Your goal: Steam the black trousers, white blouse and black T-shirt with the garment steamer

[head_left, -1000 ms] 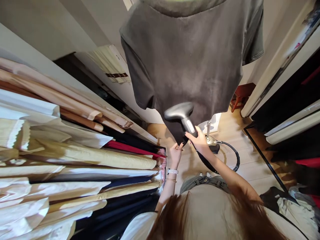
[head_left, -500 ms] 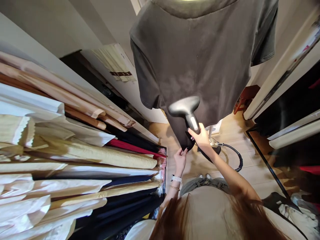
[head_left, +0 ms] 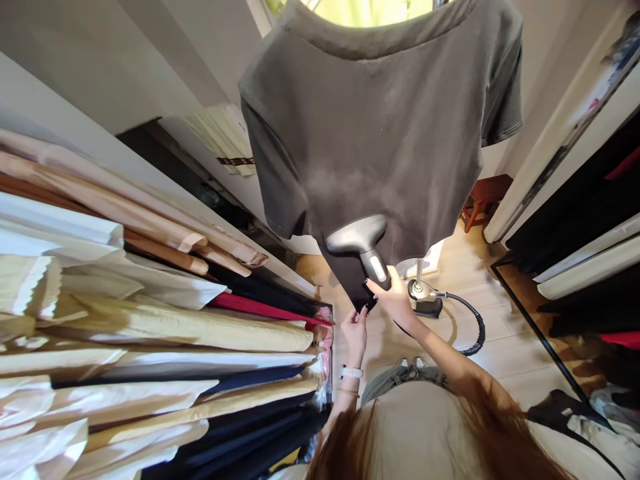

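Observation:
A dark grey T-shirt (head_left: 385, 127) hangs in front of me, its hem pulled toward me at the lower left. My left hand (head_left: 355, 328) pinches that hem corner between thumb and fingers. In my right hand (head_left: 397, 297) is a silver and black garment steamer head (head_left: 359, 235), its fingers wrapped round the handle. The steamer's wide face lies against or just over the lower part of the shirt; the contact side is hidden. Faint steam shows on the cloth above it.
Clothes in cream, white, red and navy (head_left: 200, 327) hang along the left. On the wooden floor stand the steamer's base (head_left: 425, 303) with a black ribbed hose (head_left: 475, 317) and a red-brown stool (head_left: 485, 200). Dark garments (head_left: 590, 193) hang at the right.
The whole view has tilted up a little, so the shirt's collar shows more. Both hands keep their holds, and the steamer stays low on the shirt near the hem.

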The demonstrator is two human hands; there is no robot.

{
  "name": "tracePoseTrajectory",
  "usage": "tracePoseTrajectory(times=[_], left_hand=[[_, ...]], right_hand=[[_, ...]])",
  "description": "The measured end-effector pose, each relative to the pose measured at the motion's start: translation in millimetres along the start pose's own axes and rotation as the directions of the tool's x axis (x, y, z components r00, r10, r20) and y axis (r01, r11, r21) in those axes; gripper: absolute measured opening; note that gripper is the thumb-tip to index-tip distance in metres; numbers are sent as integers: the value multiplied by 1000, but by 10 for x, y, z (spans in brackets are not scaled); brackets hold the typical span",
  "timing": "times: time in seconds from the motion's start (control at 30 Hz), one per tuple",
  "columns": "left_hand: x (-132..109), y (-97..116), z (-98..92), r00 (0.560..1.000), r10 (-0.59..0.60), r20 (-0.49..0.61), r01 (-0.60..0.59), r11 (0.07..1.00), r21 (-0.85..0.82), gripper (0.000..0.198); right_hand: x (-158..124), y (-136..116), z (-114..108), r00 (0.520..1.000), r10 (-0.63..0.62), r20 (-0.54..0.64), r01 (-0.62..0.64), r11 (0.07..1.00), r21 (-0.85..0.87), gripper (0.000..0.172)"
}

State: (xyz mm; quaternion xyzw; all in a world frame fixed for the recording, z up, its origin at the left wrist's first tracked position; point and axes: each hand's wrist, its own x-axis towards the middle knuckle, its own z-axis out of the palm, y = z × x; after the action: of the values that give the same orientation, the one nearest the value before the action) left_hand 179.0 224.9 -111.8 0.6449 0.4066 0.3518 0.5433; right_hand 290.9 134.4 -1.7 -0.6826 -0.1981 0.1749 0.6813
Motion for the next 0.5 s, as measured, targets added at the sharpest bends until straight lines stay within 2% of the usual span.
tracePoseTrajectory(times=[0.1,0.23,0.33,0.43,0.5], left_hand=[[24,-36,11,1000,10,16,-9,1000,-30,43],[111,-81,88,999,16,39,-11,991,-132,40],[225,-126,159,1000,14,6,-13,981,-194,36],[409,-149,191,997,-43,-59,25,962,-272,38],[558,-137,184,990,-113,-87,76,932,-354,33]], right_hand=[[60,26,24,1000,-6,15,7,999,-43,42],[-49,380,59,993,113,-12,-114,990,-86,39],[-157,607,81,984,167,-65,-173,980,-101,38],[-237,669,67,975,189,-120,-199,977,-80,38],[-293,648,13,973,143,-183,-160,984,-80,37]])
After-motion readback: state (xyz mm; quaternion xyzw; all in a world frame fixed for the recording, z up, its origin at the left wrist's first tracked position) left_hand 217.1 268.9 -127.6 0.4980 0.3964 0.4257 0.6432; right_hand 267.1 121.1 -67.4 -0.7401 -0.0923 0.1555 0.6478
